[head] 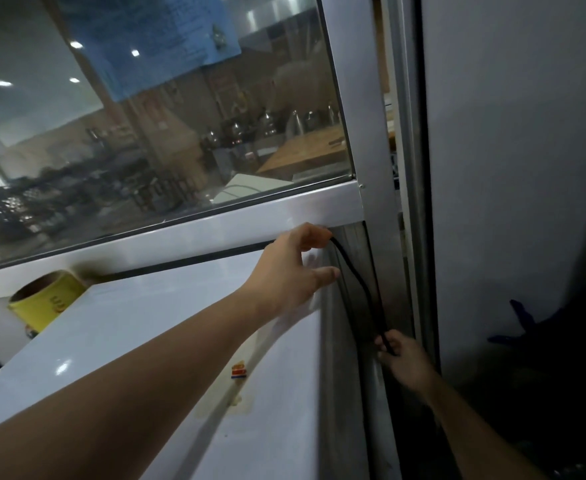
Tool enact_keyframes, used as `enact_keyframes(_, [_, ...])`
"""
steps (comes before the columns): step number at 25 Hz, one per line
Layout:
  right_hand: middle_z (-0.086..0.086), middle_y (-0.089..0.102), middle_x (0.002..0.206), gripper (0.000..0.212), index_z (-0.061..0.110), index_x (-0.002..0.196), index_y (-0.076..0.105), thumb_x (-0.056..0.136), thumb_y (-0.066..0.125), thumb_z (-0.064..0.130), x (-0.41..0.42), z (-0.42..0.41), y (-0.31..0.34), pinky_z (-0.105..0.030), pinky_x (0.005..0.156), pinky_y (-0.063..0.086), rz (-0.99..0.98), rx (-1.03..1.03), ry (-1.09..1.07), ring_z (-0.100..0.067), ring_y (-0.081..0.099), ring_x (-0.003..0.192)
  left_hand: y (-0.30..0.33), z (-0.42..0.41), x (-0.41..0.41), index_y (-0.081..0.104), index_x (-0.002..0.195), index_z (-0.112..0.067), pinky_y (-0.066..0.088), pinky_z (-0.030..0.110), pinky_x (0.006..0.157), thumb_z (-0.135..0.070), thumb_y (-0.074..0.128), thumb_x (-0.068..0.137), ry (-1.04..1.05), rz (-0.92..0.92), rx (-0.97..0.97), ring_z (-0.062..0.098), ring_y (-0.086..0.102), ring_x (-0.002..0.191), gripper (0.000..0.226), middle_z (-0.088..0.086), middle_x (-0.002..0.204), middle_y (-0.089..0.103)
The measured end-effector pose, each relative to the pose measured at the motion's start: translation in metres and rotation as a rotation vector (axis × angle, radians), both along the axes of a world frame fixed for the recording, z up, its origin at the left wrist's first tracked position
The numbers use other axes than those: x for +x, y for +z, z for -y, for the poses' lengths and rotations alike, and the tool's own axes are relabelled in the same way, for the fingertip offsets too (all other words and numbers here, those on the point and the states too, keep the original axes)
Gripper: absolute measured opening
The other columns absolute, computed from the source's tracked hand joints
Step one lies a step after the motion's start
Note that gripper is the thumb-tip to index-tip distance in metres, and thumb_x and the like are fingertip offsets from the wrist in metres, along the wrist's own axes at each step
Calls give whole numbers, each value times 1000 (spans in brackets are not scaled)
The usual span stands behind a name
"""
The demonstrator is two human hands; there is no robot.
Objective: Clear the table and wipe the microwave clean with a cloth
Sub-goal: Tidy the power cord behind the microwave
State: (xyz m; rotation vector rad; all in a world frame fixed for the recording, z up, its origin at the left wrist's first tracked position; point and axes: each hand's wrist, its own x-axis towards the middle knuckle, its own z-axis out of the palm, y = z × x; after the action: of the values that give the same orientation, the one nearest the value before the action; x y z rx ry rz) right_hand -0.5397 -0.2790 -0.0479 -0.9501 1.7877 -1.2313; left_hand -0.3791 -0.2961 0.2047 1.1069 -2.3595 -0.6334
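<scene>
My left hand was up at the far right corner of the white glossy microwave, and its grip was pinched on the thin black power cord right where the cord met the grey metal window frame. The thumb stuck out toward the gap beside the casing. Down lower, my right hand had its grip curled round the same cord, in the narrow slot between the microwave's side and the frame. The cord ran in a slack curve from one hand down to the other.

The microwave filled the lower left of my view, its top panel facing me, with a small red and orange sticker and some brownish stains near it. A yellow cylindrical tin lay on its side just past the microwave's far left edge, against the sill. Above, I saw a glass pane with a blue paper sheet stuck to it, blurred kitchenware behind. A pale grey wall stood to the right. I could not spot a cloth anywhere.
</scene>
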Motion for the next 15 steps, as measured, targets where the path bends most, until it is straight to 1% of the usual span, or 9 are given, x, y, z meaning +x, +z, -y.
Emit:
enact_keyframes(1, [-3,58,78,34,19,72,53,81,57,-13,-4,-7,1,-17,68,40,-9,-15,-9,-26,56,88,-1,-1,1,53,124,-24,41,29,103,-22,72,80,-1,-5,15,6,48,121,48,-9,127,56])
enact_keyframes(3, [-7,58,75,34,18,70,52,82,55,-13,-15,-27,13,-16,63,39,-37,-11,-21,-26,54,80,-2,-4,2,53,125,-24,40,25,99,-21,71,80,-5,-14,26,6,48,119,48,-8,127,55])
enact_keyframes(5, [-11,60,75,28,16,72,54,84,55,-9,-27,-50,34,-21,60,40,-66,-19,-60,-24,54,75,-1,-7,3,53,124,-23,37,20,96,-20,72,80,-6,-31,22,6,49,118,48,-8,126,56])
enact_keyframes(8, [-7,60,68,23,13,69,58,87,58,-1,-42,-82,69,-29,62,40,-83,-47,-136,-24,55,73,4,-15,5,52,125,-22,37,21,99,-19,72,80,-31,-37,20,9,49,120,49,-6,127,56])
enact_keyframes(9, [-9,61,68,21,11,69,61,87,59,1,-46,-91,82,-30,64,41,-107,-62,-168,-25,56,74,7,-17,5,51,126,-22,37,21,100,-19,72,80,-46,-36,17,9,49,121,50,-6,128,55])
enact_keyframes(11, [-18,65,76,8,3,79,68,85,62,3,-50,-106,106,-31,69,43,-200,-63,-225,-29,61,79,12,-22,5,50,128,-22,35,19,99,-19,72,80,-72,-29,10,9,48,122,52,-6,130,54])
enact_keyframes(13, [-23,67,84,11,-2,91,68,86,61,4,-53,-120,138,-26,67,43,-267,-79,-240,-30,62,81,21,-27,0,49,129,-21,34,18,97,-17,71,80,-108,-20,-7,11,47,124,54,-5,132,53])
enact_keyframes(14, [-21,67,86,13,-2,95,68,87,61,5,-53,-127,157,-22,66,40,-300,-77,-244,-24,60,81,25,-28,-3,49,130,-21,35,19,97,-17,71,80,-127,-18,-10,12,47,125,54,-4,133,53])
enact_keyframes(15, [-14,66,89,16,-1,100,68,88,61,8,-53,-132,176,-20,67,38,-355,-75,-251,-19,57,84,30,-30,-8,49,130,-20,36,19,96,-16,71,80,-144,-16,-8,14,48,125,54,-3,133,53])
